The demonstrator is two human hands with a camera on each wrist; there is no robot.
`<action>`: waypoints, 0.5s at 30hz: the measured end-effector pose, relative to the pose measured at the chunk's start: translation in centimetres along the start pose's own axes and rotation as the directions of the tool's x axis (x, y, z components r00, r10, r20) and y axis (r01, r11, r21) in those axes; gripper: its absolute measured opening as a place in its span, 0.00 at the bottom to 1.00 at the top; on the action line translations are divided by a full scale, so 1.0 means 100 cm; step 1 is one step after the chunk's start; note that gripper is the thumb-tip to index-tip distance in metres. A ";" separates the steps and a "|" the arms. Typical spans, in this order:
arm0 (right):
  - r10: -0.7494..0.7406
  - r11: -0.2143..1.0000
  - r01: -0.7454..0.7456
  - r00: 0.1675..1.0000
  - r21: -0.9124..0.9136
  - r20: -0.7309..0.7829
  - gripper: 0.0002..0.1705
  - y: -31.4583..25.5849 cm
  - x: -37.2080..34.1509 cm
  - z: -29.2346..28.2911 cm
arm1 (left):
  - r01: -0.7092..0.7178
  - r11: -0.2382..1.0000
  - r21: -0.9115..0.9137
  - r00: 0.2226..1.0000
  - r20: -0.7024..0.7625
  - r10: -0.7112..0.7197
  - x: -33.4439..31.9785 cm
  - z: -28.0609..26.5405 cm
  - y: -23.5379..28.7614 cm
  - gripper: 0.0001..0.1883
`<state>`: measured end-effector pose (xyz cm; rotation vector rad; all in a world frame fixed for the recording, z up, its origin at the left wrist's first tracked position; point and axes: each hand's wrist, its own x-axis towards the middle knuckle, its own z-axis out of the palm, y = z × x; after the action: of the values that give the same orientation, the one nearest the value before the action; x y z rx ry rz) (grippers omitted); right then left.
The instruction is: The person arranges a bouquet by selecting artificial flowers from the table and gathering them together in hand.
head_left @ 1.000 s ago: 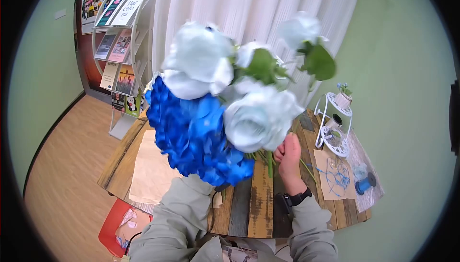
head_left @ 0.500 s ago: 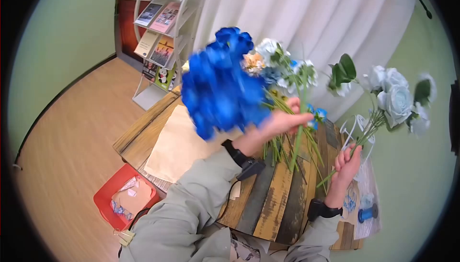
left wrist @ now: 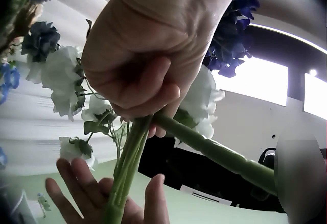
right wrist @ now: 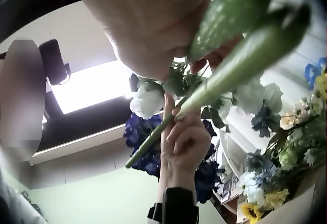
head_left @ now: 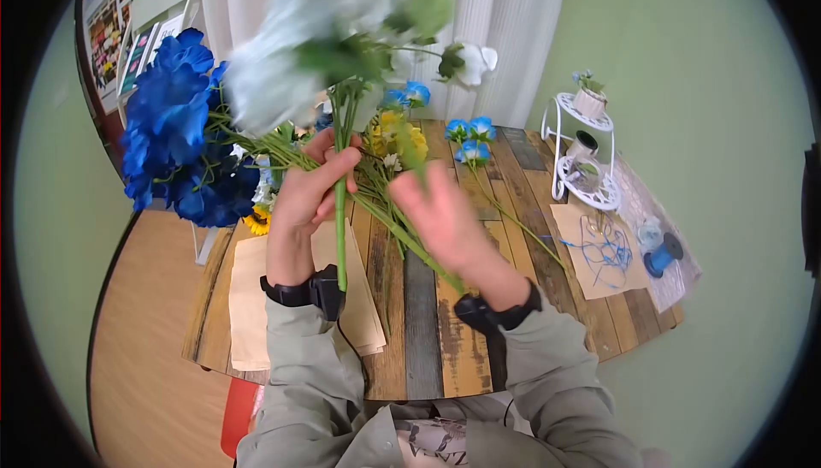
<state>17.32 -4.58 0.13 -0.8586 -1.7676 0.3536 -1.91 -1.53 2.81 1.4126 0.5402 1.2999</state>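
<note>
Counter (head_left: 423, 331): planked wood.
Left hand (head_left: 308, 194): grips crossed stems (head_left: 341, 241), I think to bunch roses (head_left: 275, 83), hydrangeas (head_left: 175, 117).
Right hand (head_left: 449, 224): fingers extended.

Left grip (left wrist: 143, 60) curled round green stems (left wrist: 126, 170), right grip (left wrist: 94, 208) below, fingers extended, white flowers (left wrist: 60, 76), dark blue flowers (left wrist: 227, 43)

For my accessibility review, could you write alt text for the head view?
A person's left grip holds crossing flower stems over a wooden table, with deep-blue blooms to the left and blurred white blooms above. The right grip, also blurred, is nearby.
</note>
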 end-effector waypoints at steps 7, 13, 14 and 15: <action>0.220 0.928 -0.287 0.936 0.237 0.274 0.30 -0.034 -0.007 0.024 | -0.040 0.995 0.093 0.995 -0.085 0.048 -0.001 -0.001 -0.006 0.25; 0.192 0.549 -0.501 0.854 0.669 0.483 0.20 -0.013 -0.018 0.024 | -0.108 0.976 -0.188 0.994 0.000 0.110 0.003 0.018 -0.009 0.27; 0.173 0.550 -0.506 0.848 0.664 0.502 0.20 -0.007 -0.019 0.028 | -0.126 0.975 -0.182 0.992 -0.024 0.124 0.005 0.016 -0.014 0.27; 0.222 0.596 -0.510 0.847 0.620 0.483 0.17 0.001 -0.020 0.032 | -0.114 0.993 -0.022 0.991 -0.068 0.112 0.009 0.013 -0.022 0.26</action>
<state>14.71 -5.36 -2.46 -0.5667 -1.5178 1.4942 0.23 -0.56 1.46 1.3986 0.4919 1.4439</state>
